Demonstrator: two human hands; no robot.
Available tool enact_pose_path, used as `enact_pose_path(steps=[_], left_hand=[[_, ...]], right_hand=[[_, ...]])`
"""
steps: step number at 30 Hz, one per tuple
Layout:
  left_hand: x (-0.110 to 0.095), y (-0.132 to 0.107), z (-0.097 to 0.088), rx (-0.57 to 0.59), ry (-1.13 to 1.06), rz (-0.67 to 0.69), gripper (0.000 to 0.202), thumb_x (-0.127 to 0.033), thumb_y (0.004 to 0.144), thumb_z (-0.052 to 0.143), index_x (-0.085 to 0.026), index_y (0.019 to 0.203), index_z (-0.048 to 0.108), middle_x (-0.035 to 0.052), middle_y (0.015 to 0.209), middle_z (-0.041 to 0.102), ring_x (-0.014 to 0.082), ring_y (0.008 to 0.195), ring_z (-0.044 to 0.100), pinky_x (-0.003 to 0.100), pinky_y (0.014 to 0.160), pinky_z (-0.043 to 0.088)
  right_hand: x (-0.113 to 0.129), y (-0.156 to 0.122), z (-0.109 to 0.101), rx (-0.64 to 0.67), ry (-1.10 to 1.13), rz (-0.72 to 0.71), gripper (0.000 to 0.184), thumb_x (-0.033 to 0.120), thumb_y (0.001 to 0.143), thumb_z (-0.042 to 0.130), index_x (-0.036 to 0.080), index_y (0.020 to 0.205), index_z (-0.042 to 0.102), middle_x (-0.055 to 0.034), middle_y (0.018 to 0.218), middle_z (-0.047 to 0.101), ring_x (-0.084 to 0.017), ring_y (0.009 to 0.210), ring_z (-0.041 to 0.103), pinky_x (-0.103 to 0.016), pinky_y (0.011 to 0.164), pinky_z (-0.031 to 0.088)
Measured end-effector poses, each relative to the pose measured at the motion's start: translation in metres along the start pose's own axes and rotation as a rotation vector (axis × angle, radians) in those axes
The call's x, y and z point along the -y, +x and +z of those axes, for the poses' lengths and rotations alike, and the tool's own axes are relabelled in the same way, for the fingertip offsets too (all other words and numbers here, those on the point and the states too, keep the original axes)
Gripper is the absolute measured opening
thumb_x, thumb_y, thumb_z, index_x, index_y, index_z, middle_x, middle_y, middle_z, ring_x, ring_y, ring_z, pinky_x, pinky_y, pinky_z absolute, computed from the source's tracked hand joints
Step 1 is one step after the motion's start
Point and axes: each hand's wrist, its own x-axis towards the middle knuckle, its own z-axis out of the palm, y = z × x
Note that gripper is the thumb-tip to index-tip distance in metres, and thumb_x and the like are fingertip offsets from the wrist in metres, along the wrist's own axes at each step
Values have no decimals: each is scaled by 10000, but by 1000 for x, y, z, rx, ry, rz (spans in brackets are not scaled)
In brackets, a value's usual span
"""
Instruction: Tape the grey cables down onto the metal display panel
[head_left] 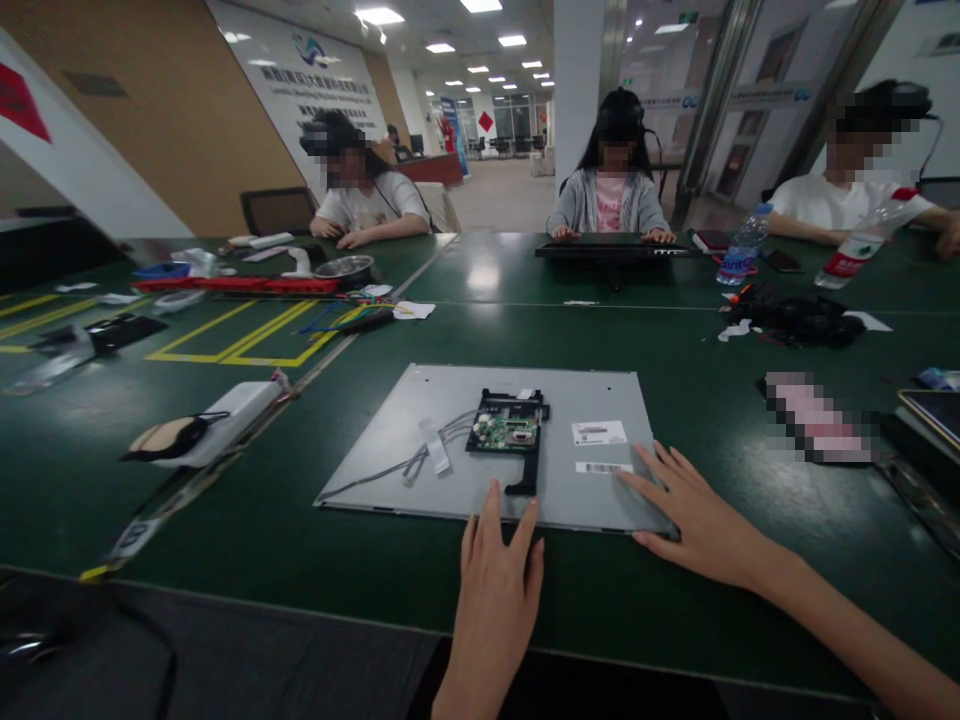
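A grey metal display panel [585, 385] lies flat on the green table, its back facing up. Mounted near its middle is a green circuit board [504, 428] in a black plastic bracket [529, 470]. Grey cables [420, 462] run from the board to the panel's left corner, held by a strip of clear tape [435, 447]. My left hand [501, 560] is at the panel's near edge, fingers apart, just below the bracket. Over the right near corner my right hand [694, 510] is spread, fingertips by a white barcode label [603, 468]. Neither hand grips anything.
A white power strip [225, 425] lies left, with a cable along the table seam. A phone [817, 418] lies right. Black cables [795, 312] and two bottles [742, 245] stand farther back. Three people sit opposite, one touching a dark monitor [615, 250].
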Motion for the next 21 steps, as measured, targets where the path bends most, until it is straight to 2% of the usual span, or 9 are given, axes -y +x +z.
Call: enact_pose_path(steps=[8, 12, 15, 17, 21], left_hand=[[17, 11, -2, -14, 126, -90, 331, -266, 944, 444, -213, 1223, 614, 190, 1511, 348, 332, 1343, 416, 572, 1026, 373], [38, 17, -5, -29, 161, -133, 305, -302, 948, 439, -204, 1183, 606, 196, 1503, 358, 328, 1344, 414, 559, 1022, 375], [59, 20, -7, -40, 176, -147, 296, -325, 947, 434, -197, 1160, 595, 206, 1483, 380, 337, 1354, 397, 550, 1006, 391], [73, 22, -7, -46, 172, -144, 294, -336, 946, 428, -192, 1151, 583, 208, 1472, 389, 338, 1371, 372, 538, 1001, 401], [101, 25, -10, -48, 138, -137, 317, -362, 940, 422, -167, 1147, 561, 225, 1495, 329, 343, 1375, 363, 503, 1006, 413]], right_hand=[[27, 29, 2, 46, -24, -26, 676, 540, 887, 528, 312, 1497, 350, -96, 1613, 174, -438, 1447, 69, -619, 1141, 157], [48, 52, 3, 57, -15, -71, 640, 571, 906, 480, 330, 1487, 362, -91, 1608, 196, -442, 1446, 70, -646, 1131, 104], [64, 69, 4, 46, -33, -151, 594, 559, 928, 441, 323, 1471, 390, -122, 1583, 258, -399, 1456, 108, -659, 1121, 29], [75, 80, 6, 37, -22, -187, 588, 534, 927, 459, 287, 1459, 416, -133, 1577, 265, -381, 1460, 103, -618, 1139, 43], [91, 97, 10, 59, 51, -184, 562, 478, 933, 474, 281, 1458, 422, -113, 1602, 187, -391, 1452, 130, -551, 1150, 166]])
